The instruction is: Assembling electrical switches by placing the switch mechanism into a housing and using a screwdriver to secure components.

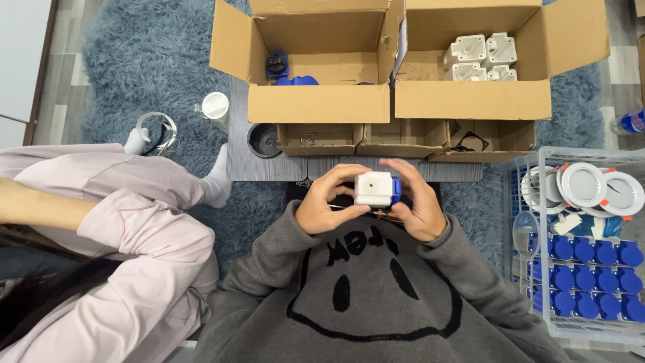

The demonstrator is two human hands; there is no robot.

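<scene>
Person, one: wearing a dark grey knitted sweatshirt showing a large black smiling-face drawing across the chest, two oval eyes and a curved mouth line. Long sleeves ending in ribbed cuffs at both wrists. Left hand (327, 202) and right hand (417, 200) going bare, wearing no gloves.

Beyond your hands (369, 195) sit 2 open boxes (319, 101) side by side; a crate (531, 309) stands at your right, another person (101, 235) at your left.

Two open brown cardboard boxes (319, 101) (470, 97) side by side, three small cardboard trays (403, 142) below
</scene>
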